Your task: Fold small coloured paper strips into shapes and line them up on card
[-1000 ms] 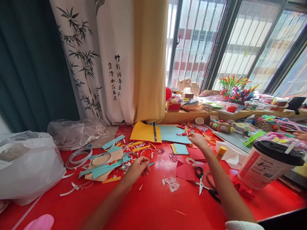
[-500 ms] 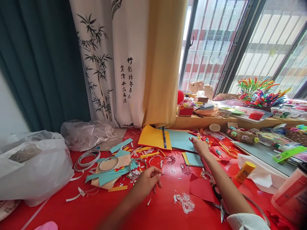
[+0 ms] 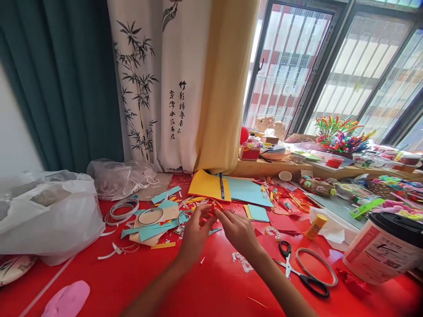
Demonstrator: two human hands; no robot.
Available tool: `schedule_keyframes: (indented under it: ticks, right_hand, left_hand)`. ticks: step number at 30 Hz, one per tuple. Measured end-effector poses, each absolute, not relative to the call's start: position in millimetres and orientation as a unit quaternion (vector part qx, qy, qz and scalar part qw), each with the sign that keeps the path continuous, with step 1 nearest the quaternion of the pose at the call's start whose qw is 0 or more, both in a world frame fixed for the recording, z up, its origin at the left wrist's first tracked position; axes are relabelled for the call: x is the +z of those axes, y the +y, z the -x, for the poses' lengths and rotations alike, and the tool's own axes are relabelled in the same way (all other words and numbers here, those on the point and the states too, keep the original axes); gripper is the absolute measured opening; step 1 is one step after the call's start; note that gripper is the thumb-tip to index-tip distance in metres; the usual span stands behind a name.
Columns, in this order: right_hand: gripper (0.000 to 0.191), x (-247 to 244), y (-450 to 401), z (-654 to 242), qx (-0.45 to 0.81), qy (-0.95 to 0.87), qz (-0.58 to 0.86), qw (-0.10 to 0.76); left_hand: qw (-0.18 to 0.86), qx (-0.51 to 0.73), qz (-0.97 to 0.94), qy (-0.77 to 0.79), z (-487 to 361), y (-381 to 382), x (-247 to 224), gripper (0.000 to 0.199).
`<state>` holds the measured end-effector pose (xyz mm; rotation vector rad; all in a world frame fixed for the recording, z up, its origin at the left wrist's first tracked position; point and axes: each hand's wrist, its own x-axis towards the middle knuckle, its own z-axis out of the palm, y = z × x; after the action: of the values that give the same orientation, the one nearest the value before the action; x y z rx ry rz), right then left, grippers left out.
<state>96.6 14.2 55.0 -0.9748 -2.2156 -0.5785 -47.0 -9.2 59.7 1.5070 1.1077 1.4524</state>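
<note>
Held a small, slim, bright red piece [image 3: 213, 208] at twelve o'clock above the counter [image 3: 211, 295], partly hidden; could not tell its material. Pinched it in the left hand [image 3: 194, 231], with the grip nearly closed. Had the right hand [image 3: 240, 232] at it, with fingertips bunched; could not make out its grip. Saw black-handled scissors [image 3: 288, 264] at four o'clock from both hands.

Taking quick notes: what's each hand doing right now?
Left hand: closed on a red piece.
Right hand: at that piece; grip can't be told.
</note>
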Motion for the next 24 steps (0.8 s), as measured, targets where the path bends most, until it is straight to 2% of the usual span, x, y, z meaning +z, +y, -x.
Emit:
schedule_keyframes:
  ticks: [4, 9, 12, 15, 18, 21, 24]
  right_hand:
    - [0.033, 47.6, 17.6, -99.7, -0.186, -0.847, 0.351, 0.353]
    - [0.035, 38.7, 17.6, -112.8, -0.124, -0.852, 0.354, 0.364]
    - [0.032, 37.2, 14.7, -115.0, -0.044, -0.843, 0.361, 0.395]
    - [0.025, 41.3, 9.0, -107.8, 0.115, -0.800, 0.361, 0.466]
    - [0.018, 47.3, 2.9, -95.7, 0.388, -0.654, 0.357, 0.542]
    - [0.021, 50.1, 0.4, -88.1, 0.618, -0.484, 0.314, 0.534]
    - [0.023, 50.7, -0.5, -87.6, 0.711, -0.426, 0.257, 0.497]
  left_hand:
    - [0.321, 0.559, -0.618, 0.450, 48.6, -8.9, 57.2, 0.026]
    - [0.334, 0.537, -0.658, 0.409, 44.5, -5.3, 50.2, 0.020]
    - [0.331, 0.537, -0.664, 0.402, 42.3, -4.6, 48.8, 0.014]
    - [0.330, 0.541, -0.658, 0.407, 42.6, -4.9, 50.0, 0.014]
    - [0.336, 0.541, -0.652, 0.411, 46.0, -6.6, 53.5, 0.015]
    - [0.367, 0.530, -0.652, 0.398, 50.2, -9.1, 58.0, 0.016]
    - [0.398, 0.540, -0.641, 0.373, 52.3, -10.0, 61.5, 0.013]
